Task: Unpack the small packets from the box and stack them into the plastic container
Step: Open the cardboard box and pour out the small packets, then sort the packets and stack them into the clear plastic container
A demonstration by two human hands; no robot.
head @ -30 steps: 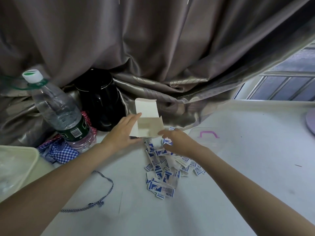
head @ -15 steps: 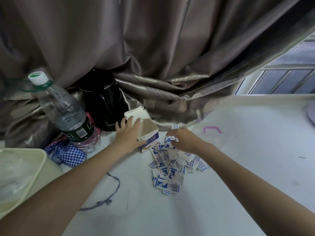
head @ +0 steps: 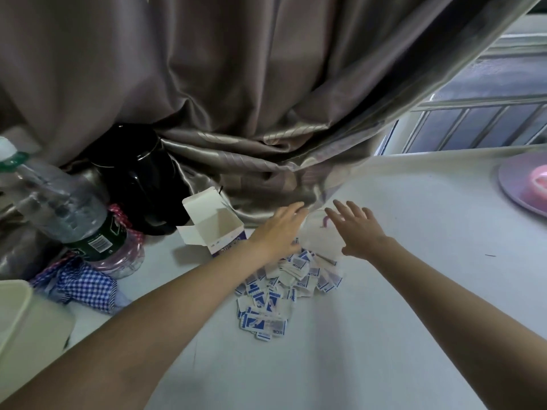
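Note:
A small white cardboard box (head: 216,232) stands open on the table, its flaps up and nothing visible inside. A pile of small blue-and-white packets (head: 284,288) lies loose on the white table. Behind the pile sits a clear plastic container (head: 321,242) with a purple clasp. My left hand (head: 281,232) reaches to the container's left side with straight fingers. My right hand (head: 358,229) reaches to its right side, fingers spread. Whether either hand touches the container I cannot tell.
A water bottle (head: 68,217), a black jar (head: 139,179) and blue checked cloth (head: 85,285) crowd the left. A cream tub (head: 20,327) stands at the near left. A grey curtain (head: 236,99) drapes onto the table behind. A purple plate (head: 524,187) sits far right.
My left hand let go of the box, which now stands alone on the table. Both hands moved right and forward to the clear container. My right hand left the packet pile.

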